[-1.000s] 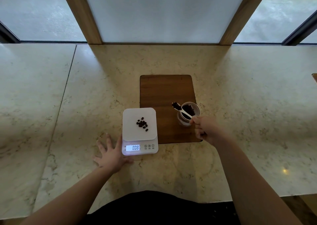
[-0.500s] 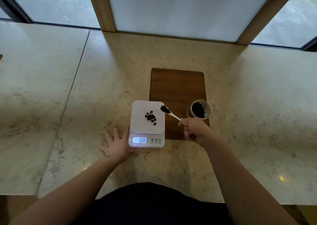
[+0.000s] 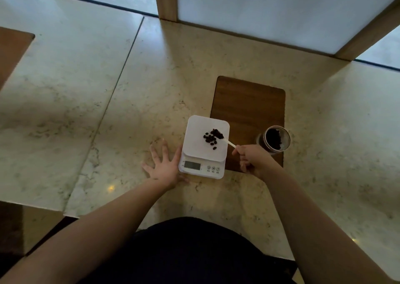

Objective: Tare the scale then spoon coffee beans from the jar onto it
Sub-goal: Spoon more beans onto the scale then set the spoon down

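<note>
Left hand flat, released beside scale; right hand grasping spoon over beans.

Bare counter left of scale, jar standing right, wooden board behind lying flat

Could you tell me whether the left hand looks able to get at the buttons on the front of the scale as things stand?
Probably yes. The left hand lies flat and empty on the counter against the scale, and nothing sits between it and the buttons. The right hand holds the spoon over the platform, clear of them.
</note>
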